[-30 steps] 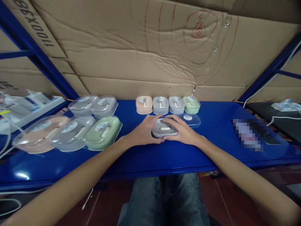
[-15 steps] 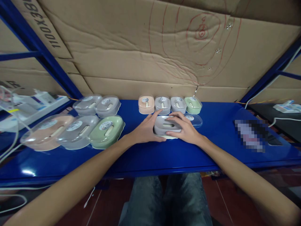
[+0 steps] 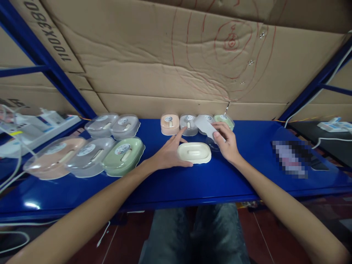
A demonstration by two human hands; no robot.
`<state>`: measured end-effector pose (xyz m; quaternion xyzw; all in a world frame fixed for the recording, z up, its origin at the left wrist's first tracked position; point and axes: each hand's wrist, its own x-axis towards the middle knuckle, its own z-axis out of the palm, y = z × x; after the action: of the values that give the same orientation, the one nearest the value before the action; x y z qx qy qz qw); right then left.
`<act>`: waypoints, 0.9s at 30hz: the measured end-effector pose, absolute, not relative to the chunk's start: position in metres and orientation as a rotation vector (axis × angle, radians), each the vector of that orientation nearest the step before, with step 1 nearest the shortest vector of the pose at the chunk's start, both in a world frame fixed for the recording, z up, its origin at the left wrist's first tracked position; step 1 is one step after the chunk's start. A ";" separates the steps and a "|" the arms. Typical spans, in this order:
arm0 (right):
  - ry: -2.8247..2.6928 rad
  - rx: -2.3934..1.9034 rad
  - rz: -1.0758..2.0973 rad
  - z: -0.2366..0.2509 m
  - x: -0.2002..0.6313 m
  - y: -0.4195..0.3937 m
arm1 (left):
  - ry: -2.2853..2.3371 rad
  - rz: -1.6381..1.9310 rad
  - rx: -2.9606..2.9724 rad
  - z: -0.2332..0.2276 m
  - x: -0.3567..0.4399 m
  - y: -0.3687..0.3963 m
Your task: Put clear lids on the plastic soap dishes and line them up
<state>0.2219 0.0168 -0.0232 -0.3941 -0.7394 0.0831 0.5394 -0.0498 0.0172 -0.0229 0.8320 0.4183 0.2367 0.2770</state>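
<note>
A cream oval tray (image 3: 194, 152), looking like the base of a soap box, lies on the blue table in front of me, with a raised oblong ridge in its middle. My left hand (image 3: 172, 152) curves around its left end, thumb along the front rim and fingers at the back. In my right hand (image 3: 227, 141) is a light grey shell (image 3: 208, 129), tilted on edge to the right of the tray and above the table. Behind this shell and hand, a clear lid (image 3: 212, 144) is partly hidden on the table.
Lidded boxes in peach (image 3: 169, 126), grey (image 3: 189, 126) and green (image 3: 227, 121) line the back. More lidded boxes, including a green one (image 3: 125, 156), stand left. A power strip (image 3: 49, 130) with cables is at far left. A blurred-out object (image 3: 291, 159) lies right.
My right hand has lifted the grey shell off the cream tray and moved it right and back, tipping it. The tray is now uncovered. My left hand has stayed at its left end.
</note>
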 end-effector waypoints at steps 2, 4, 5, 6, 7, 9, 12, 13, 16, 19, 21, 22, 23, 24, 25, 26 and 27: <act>-1.754 -0.966 0.208 -0.024 0.221 0.017 | 1.130 0.630 2.229 -0.022 -0.049 0.017; -1.766 -0.982 0.212 -0.024 0.220 0.016 | 1.131 0.635 2.234 -0.022 -0.049 0.017; -1.779 -0.979 0.213 -0.024 0.220 0.015 | 1.129 0.641 2.238 -0.023 -0.049 0.017; -1.796 -0.971 0.210 -0.024 0.220 0.015 | 1.123 0.646 2.240 -0.023 -0.050 0.017; -1.820 -0.961 0.201 -0.024 0.219 0.014 | 1.115 0.651 2.242 -0.024 -0.050 0.017; -1.883 -0.947 0.167 -0.024 0.219 0.011 | 1.104 0.664 2.242 -0.024 -0.050 0.017; -1.993 -0.933 0.139 -0.025 0.218 0.008 | 1.127 0.661 2.224 -0.024 -0.049 0.017; -2.024 -0.921 0.145 -0.026 0.217 0.008 | 1.139 0.655 2.217 -0.024 -0.049 0.017; -2.089 -0.874 0.168 -0.030 0.215 0.008 | 1.157 0.652 2.215 -0.024 -0.049 0.017; -2.146 -0.870 0.176 -0.034 0.212 0.007 | 1.145 0.662 2.235 -0.027 -0.050 0.019; -2.188 -0.878 0.188 -0.035 0.210 0.006 | 1.128 0.671 2.247 -0.030 -0.050 0.020; -2.209 -0.880 0.191 -0.036 0.209 0.006 | 1.120 0.678 2.249 -0.031 -0.050 0.020; -2.230 -0.882 0.190 -0.037 0.208 0.005 | 1.112 0.687 2.248 -0.032 -0.051 0.021; -2.248 -0.881 0.182 -0.037 0.207 0.005 | 1.105 0.696 2.248 -0.033 -0.051 0.021; -2.261 -0.878 0.171 -0.037 0.207 0.004 | 1.099 0.707 2.248 -0.034 -0.051 0.022; -2.271 -0.874 0.161 -0.037 0.206 0.004 | 1.094 0.715 2.249 -0.034 -0.051 0.022; -2.279 -0.868 0.152 -0.037 0.206 0.004 | 1.087 0.717 2.253 -0.034 -0.051 0.022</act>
<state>0.2062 0.0043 -0.0374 -0.3337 -0.8764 0.0585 0.3423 -0.0514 0.0218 -0.0341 0.8345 0.4028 0.2655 0.2663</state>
